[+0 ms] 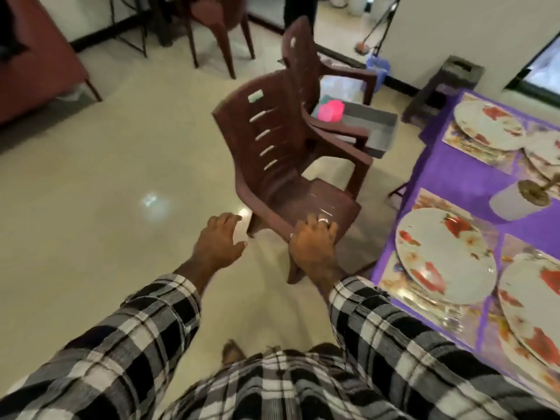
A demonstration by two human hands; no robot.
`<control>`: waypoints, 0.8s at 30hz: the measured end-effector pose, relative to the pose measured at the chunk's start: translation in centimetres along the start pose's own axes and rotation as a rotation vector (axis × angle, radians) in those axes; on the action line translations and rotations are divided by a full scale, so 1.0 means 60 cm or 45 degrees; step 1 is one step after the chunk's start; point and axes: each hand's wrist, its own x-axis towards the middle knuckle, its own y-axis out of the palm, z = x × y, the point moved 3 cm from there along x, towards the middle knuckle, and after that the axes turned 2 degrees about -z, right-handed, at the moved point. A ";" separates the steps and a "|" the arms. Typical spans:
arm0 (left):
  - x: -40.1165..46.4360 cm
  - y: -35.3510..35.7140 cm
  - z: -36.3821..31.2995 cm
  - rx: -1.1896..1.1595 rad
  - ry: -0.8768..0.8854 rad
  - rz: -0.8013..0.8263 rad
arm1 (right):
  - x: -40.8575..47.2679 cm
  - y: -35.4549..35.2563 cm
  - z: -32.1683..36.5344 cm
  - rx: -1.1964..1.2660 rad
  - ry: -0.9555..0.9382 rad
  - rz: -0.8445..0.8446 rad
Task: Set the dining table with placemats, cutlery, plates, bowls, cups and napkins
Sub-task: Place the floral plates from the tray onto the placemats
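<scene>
1. So the table (454,174) with the purple cloth sits off to the right, and it's partly laid. Floral placemats are down, and I can count at least four big flowery plates on them: one at the far end (489,122), one in the middle (445,253), one near the bottom right (533,310), and a sliver of another at the right edge (545,150)

2. There's a whitish cup-looking thing (512,204) between the plates with a brassy object (535,192) next to it, too blurry to say what that is

3. What I can't spot on the table: bowls, napkins, any clear cutlery. My guess is the job's roughly at the halfway mark, plates and mats sorted, the small stuff left

4. A grey tray (378,125) sits on the seat of the farther brown chair (303,56), with something pink (330,112) in it. Could be the remaining supplies, can't tell

5. Hands now. The right hand (313,247) is on the front edge of the nearer brown plastic chair (272,153), fingers curled over the seat rim, looks like a grip. The chair looks tilted

6. The left hand (219,241) is out over the floor just beside the chair's front leg, fingers loosely spread, holding nothing and touching nothing

7. Both sleeves are black and white check, for what it's worth
</scene>
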 end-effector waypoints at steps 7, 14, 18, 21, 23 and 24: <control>0.041 -0.059 0.215 -0.051 -0.198 0.038 | 0.116 0.023 0.227 -0.035 -0.162 0.210; 0.177 -0.083 0.379 0.005 -0.333 0.111 | 0.287 0.079 0.410 -0.111 -0.444 0.314; 0.291 -0.120 0.477 0.031 -0.420 0.171 | 0.433 0.102 0.504 -0.115 -0.502 0.357; 0.382 -0.149 0.531 0.006 -0.457 0.159 | 0.540 0.109 0.555 -0.170 -0.566 0.396; 0.452 -0.167 0.562 -0.025 -0.464 0.137 | 0.615 0.111 0.584 -0.179 -0.562 0.410; 0.483 -0.174 0.575 -0.025 -0.449 0.130 | 0.647 0.112 0.596 -0.178 -0.547 0.407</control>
